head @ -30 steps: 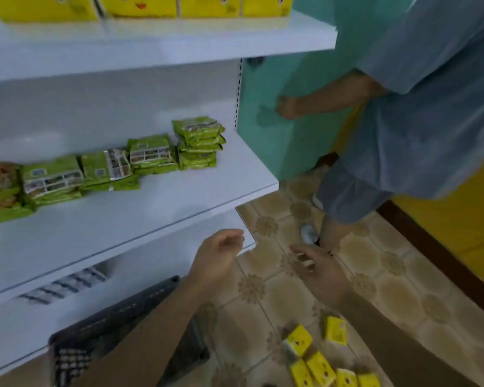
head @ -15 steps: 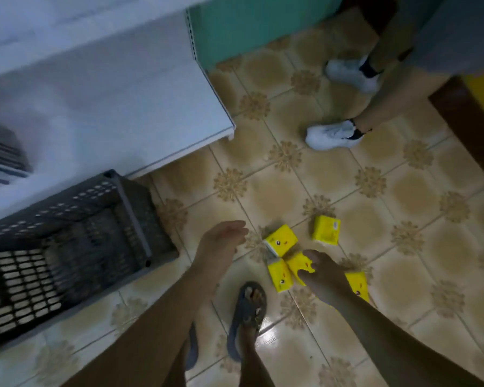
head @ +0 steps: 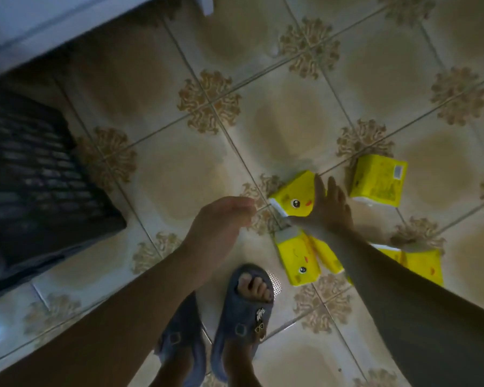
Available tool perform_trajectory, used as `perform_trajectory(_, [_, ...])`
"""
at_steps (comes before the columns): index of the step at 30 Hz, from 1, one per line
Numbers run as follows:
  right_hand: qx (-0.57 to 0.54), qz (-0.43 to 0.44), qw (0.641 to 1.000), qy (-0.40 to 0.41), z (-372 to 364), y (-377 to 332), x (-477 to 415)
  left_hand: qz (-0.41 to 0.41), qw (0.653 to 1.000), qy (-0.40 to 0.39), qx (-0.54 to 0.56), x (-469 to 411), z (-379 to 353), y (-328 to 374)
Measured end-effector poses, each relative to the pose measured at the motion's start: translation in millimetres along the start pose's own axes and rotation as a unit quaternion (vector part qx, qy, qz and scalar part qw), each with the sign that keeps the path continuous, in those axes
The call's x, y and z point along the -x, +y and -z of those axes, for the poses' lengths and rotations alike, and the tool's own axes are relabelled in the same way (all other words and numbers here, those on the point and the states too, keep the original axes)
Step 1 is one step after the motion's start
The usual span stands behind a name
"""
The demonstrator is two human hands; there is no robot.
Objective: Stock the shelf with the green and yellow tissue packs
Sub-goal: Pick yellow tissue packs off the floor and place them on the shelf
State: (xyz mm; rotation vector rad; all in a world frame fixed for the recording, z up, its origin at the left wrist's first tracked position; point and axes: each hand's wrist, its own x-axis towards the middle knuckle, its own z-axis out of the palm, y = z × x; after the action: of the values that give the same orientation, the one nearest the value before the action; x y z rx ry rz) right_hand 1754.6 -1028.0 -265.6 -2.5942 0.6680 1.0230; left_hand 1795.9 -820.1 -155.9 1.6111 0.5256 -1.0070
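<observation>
I look straight down at the tiled floor. My right hand is open, with the fingers straight and spread and the thumb stretched to the left. It reaches over the right edge of the upper face pack, a yellow tissue pack that lies on the floor with a small cartoon face on top. I cannot tell if the palm already presses on it.

My left hand hangs just left of this pack, with the fingers loosely curled, and it holds nothing.

The lower face pack lies near my right forearm, and another yellow pack beside it is partly hidden under this arm. The right pack lies apart, past my fingertips, with its printed back side up. The far pack lies behind the forearm, on the right.

The white bottom board of the shelf is at the top left, and a dark plastic crate stands on the floor below it. My feet in blue slippers are at the bottom.
</observation>
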Motion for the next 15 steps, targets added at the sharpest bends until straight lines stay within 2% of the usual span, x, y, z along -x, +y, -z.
perform_trajectory(3, [0.014, 0.017, 1.0, -0.002, -16, 6, -26, 0.04, 0.998, -0.001, 0.05, -25, 0, -19])
perform_trajectory(8, [0.008, 0.031, 0.998, 0.045, -34, 7, -33, 0.058, 0.998, -0.002, 0.014, -35, -3, -27])
perform_trajectory(11, [-0.025, 0.034, 0.997, 0.065, -25, 7, -28, 0.063, 0.998, 0.005, 0.025, -34, -2, -22])
perform_trajectory(15, [-0.138, -0.007, 0.989, 0.049, 15, 0, 9, 0.046, 0.999, 0.018, 0.017, 2, -2, 7])
